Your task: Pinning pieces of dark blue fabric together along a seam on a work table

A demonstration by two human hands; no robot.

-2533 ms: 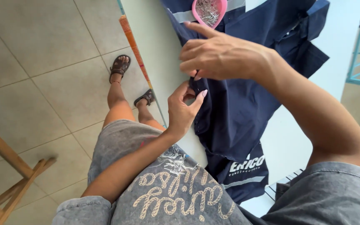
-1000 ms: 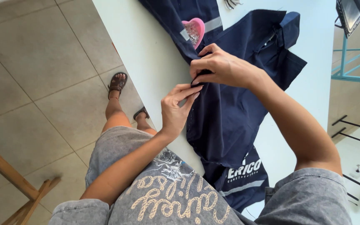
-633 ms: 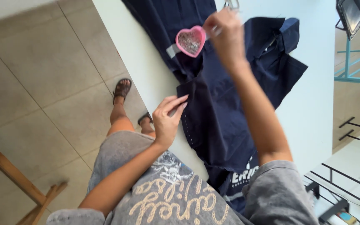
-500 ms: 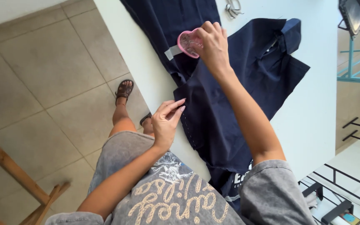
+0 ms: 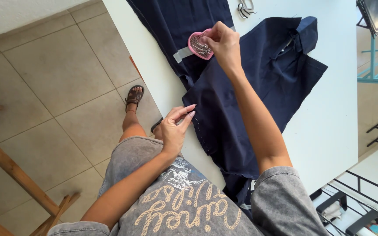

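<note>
Right hand [image 5: 224, 41] pinches into the pink heart-shaped pin dish [image 5: 199, 44], its tip pointing toward her, while left hand [image 5: 176, 129] pinches the navy shirt [image 5: 250, 100] hem.

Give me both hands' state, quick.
Left hand: pinching the navy shirt edge.
Right hand: fingertips closed in the pink heart-shaped pin dish; whether a pin is held cannot be told.

Bare white counter [image 5: 329, 118] lies open right of the navy fabric garment [image 5: 250, 100]. Far edge: metal scissors [image 5: 246, 8] and pink heart-shaped pin dish [image 5: 197, 46] obstruct passage.
</note>
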